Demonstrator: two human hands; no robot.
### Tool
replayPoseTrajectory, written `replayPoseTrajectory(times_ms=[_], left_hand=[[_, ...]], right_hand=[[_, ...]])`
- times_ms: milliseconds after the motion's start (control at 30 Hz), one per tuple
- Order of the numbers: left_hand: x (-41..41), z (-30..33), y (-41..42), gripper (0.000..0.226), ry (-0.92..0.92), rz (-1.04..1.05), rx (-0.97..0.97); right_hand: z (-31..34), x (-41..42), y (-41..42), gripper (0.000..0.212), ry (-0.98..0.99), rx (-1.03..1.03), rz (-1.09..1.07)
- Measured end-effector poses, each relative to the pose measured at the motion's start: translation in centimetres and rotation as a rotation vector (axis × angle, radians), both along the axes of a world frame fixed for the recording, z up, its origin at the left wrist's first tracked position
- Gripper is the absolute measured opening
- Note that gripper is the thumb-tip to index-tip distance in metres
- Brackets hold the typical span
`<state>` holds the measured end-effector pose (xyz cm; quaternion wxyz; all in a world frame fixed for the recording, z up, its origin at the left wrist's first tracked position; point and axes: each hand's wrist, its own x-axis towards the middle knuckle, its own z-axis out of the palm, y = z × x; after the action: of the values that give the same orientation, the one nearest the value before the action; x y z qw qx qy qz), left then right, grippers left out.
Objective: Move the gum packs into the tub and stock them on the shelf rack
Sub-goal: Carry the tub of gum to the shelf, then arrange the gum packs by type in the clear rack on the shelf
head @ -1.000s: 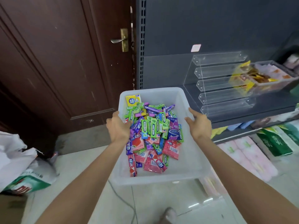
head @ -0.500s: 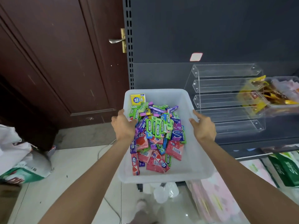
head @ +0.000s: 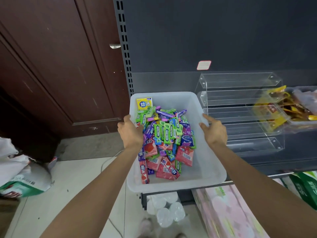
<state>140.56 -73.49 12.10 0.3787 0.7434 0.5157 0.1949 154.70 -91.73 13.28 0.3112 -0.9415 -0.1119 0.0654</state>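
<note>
A white translucent plastic tub (head: 208,170) is held out in front of me at the dark shelf, just left of a clear acrylic tiered rack (head: 240,103) whose tiers hold nothing. Many gum packs (head: 165,134) in green, purple, pink, blue and yellow lie heaped in the tub's left and middle part. My left hand (head: 131,133) grips the tub's left rim, fingers curled inside. My right hand (head: 214,133) grips the right rim, thumb on top. Whether the tub rests on the shelf is unclear.
A clear box of yellow snack packets (head: 288,107) stands right of the rack. Below the shelf lie paper cups (head: 164,208) and pink and green tissue packs (head: 228,212). A brown door (head: 51,66) is at left, with bags (head: 20,174) on the floor.
The tub, still held by both hands, has come closer to the shelf and the acrylic rack, which now sits beside its right rim. The grip has not changed.
</note>
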Motion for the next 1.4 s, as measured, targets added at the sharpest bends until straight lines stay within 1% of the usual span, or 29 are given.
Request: replayPoseTrajectory(times_ms=[133,400,500,600,667,733,800,867,933,1000,1100,1167,1200,1267,1300,1333,1367,1400], left_hand=[[0.0,0.0,0.0,0.046,-0.002,0.022,0.028],[0.3,0.0,0.0,0.044,-0.015,0.066,0.037],[0.6,0.2,0.0,0.045,-0.021,0.074,0.037],[0.5,0.4,-0.2,0.044,0.0,0.062,0.043],[0.2,0.5,-0.3,0.045,0.025,0.038,0.039],[0.0,0.7,-0.6,0.05,0.082,-0.016,0.05],[-0.2,0.8,-1.5,0.057,0.19,-0.082,0.084],[-0.3,0.6,-2.9,0.059,0.289,-0.137,0.149],[-0.7,0.3,-4.1,0.057,0.339,-0.181,0.209],[-1.4,0.1,-5.0,0.054,0.329,-0.216,0.25],[-3.2,0.2,-6.2,0.057,0.244,-0.296,0.311],[-4.9,0.3,-7.2,0.064,0.167,-0.444,0.282],[-5.8,0.3,-7.7,0.072,0.171,-0.55,0.244],[-7.4,0.4,-8.9,0.097,0.296,-0.742,0.197],[-8.0,0.3,-9.4,0.101,0.388,-0.809,0.201],[-8.5,0.2,-9.8,0.094,0.468,-0.855,0.227],[-8.7,0.2,-10.0,0.083,0.518,-0.876,0.264],[-8.8,0.2,-10.1,0.072,0.531,-0.882,0.3]], right_hand=[[-0.5,0.9,-0.3,0.044,0.0,0.014,0.034],[-0.9,1.7,-0.5,0.043,-0.025,-0.003,0.086],[-0.7,1.9,-0.4,0.043,-0.064,-0.085,0.109],[-0.1,2.1,-0.4,0.043,-0.091,-0.237,0.21],[0.6,2.3,-0.5,0.047,-0.066,-0.343,0.27],[1.3,2.1,-0.7,0.052,-0.037,-0.45,0.312],[2.0,1.7,-1.3,0.051,-0.048,-0.513,0.329],[2.1,1.0,-2.0,0.049,-0.089,-0.481,0.361],[1.7,0.3,-3.0,0.051,-0.144,-0.392,0.445],[1.0,-0.4,-4.1,0.053,-0.168,-0.326,0.555],[-0.2,-1.5,-5.8,0.054,-0.146,-0.295,0.662],[-1.0,-2.3,-6.9,0.054,-0.143,-0.275,0.703],[-1.3,-2.7,-7.3,0.054,-0.153,-0.264,0.727],[-1.7,-3.4,-7.9,0.056,-0.161,-0.249,0.773],[-1.8,-3.8,-8.3,0.058,-0.15,-0.238,0.788],[-1.7,-4.2,-8.6,0.062,-0.136,-0.225,0.798],[-1.6,-4.6,-9.0,0.064,-0.13,-0.212,0.809],[-1.6,-4.9,-9.4,0.066,-0.127,-0.203,0.824]])
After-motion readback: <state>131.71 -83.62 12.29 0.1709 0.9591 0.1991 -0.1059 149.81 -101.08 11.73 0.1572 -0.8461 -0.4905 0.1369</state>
